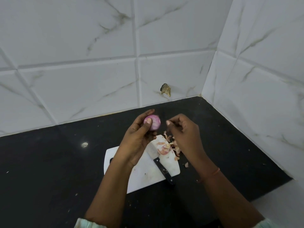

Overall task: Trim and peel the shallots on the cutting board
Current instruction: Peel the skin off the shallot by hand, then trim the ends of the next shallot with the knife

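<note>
A: Where is the shallot (152,122)?
B: Raised above the cutting board (144,175), gripped by the left hand (136,143), thumb across it.
A: The right hand (182,130)?
B: Just beside, fingers curled together; any skin pinched is indiscernible.
A: Handling?
B: Probably light, firm, slick once peeled; hold its sides.

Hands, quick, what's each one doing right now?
Left hand: holds the shallot up above the board.
Right hand: fingers curled, thumb and fingertips pinched together; whether a bit of peel sits between them cannot be told.

The shallot (152,122) is pink-purple, the cutting board (144,175) white, the knife (162,167) handle black, the counter (49,162) black, the wall tiles (82,63) white with grey-brown veins.
</note>
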### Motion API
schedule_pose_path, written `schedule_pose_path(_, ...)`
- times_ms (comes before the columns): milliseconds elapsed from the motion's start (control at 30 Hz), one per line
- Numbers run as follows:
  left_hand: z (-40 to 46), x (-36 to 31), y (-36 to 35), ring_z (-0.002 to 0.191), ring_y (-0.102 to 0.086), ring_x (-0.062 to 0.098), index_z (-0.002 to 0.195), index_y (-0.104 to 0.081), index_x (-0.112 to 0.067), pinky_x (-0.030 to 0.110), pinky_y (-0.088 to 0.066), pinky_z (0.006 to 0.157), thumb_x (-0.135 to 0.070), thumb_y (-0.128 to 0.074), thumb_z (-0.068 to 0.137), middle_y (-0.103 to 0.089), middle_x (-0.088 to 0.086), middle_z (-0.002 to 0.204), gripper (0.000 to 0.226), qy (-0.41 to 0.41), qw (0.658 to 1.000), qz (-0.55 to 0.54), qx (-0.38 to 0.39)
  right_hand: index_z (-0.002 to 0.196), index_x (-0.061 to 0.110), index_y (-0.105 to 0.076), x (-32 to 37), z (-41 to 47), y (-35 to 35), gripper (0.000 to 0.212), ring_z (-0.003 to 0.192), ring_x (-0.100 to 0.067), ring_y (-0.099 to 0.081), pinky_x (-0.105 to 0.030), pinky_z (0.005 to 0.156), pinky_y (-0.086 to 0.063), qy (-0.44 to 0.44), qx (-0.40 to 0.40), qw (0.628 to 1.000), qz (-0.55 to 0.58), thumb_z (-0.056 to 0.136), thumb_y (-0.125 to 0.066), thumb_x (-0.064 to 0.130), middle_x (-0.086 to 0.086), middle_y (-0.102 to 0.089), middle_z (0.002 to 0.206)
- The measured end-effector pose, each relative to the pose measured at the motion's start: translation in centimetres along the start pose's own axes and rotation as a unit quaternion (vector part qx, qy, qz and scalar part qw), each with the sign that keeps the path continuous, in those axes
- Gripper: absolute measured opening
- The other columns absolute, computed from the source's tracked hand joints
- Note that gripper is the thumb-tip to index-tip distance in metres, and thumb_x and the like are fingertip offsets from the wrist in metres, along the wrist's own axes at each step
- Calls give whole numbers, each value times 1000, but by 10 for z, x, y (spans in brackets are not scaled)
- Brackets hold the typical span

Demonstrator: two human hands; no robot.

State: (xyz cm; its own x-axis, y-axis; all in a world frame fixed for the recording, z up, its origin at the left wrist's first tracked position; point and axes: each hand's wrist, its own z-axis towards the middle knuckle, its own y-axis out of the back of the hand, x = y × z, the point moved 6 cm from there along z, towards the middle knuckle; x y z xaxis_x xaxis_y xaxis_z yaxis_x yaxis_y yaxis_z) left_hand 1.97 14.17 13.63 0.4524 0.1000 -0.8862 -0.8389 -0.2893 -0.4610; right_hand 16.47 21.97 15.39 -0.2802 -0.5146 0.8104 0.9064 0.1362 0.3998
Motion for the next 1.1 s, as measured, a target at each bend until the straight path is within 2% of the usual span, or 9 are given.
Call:
schedule_pose_path(100,1,1,33,104,-64,17,119,-66,-24,28,-55,83,-29,-65,90,-67,4,119,29,6,981,164,-103,78,17,-57,-25,-8,-4,18,70,-5,-58,-12,61,-47,-33,6,996,-78,81,-74,11,8,-59,74)
schedule_pose_path(200,-2,12,68,99,-66,18,106,-66,-22,23,-51,75,-41,-62,93,-69,-1,103,24,-10,927,320,-195,79,18,-57,-51,-25,-15,22,72,-3,-61,-17,63,-50,-69,48,994,-63,80,-70,0,7,-62,79)
schedule_pose_path(333,-9,39,100,105,-53,13,97,-63,-22,47,-31,107,-47,-45,100,-65,-5,101,32,-28,831,492,-259,93,22,-61,-80,-39,-29,24,86,-8,-61,-22,72,-47,-112,118,983,-90,80,-70,4,4,-65,95)
schedule_pose_path(433,-11,58,121,95,-59,16,97,-61,-26,53,-47,96,-57,-43,97,-65,-5,95,37,-78,855,436,-269,129,17,-57,-85,-49,-54,48,119,-15,-53,-18,93,-37,-111,224,962,-108,83,-70,13,0,-58,129)
schedule_pose_path(500,-12,76,130,82,-62,19,99,-58,-29,53,-55,75,-63,-45,94,-64,-5,90,37,-89,893,357,-259,131,18,-54,-80,-58,-70,46,118,-17,-53,-26,94,-43,-90,237,956,-149,87,-67,24,0,-57,127)
schedule_pose_path(567,-16,91,130,86,-62,12,107,-54,-29,44,-55,78,-52,-49,97,-64,-8,96,25,-79,901,347,-248,132,22,-49,-79,-72,-89,45,116,-18,-49,-35,92,-49,-73,258,937,-222,90,-60,34,0,-51,126)
schedule_pose_path(667,-22,106,129,100,-61,8,117,-51,-27,37,-52,89,-41,-50,98,-64,-8,108,24,-98,887,379,-244,139,27,-37,-93,-92,-106,46,119,-22,-43,-38,94,-49,-42,283,898,-333,96,-50,37,-4,-37,135)
schedule_pose_path(867,-21,111,125,103,-53,11,119,-49,-34,36,-46,91,-51,-50,91,-59,-12,114,32,-114,847,468,-224,146,23,-33,-124,-94,-87,49,120,-24,-44,-34,95,-47,-13,240,890,-387,98,-43,18,-7,-39,139)
schedule_pose_path(1100,-14,114,121,106,-51,13,119,-59,-40,34,-39,91,-60,-65,81,-57,-12,115,43,-104,776,588,-202,148,22,-32,-137,-83,-22,49,119,-16,-53,-27,93,-49,-115,85,971,-191,101,-42,13,-2,-36,149)
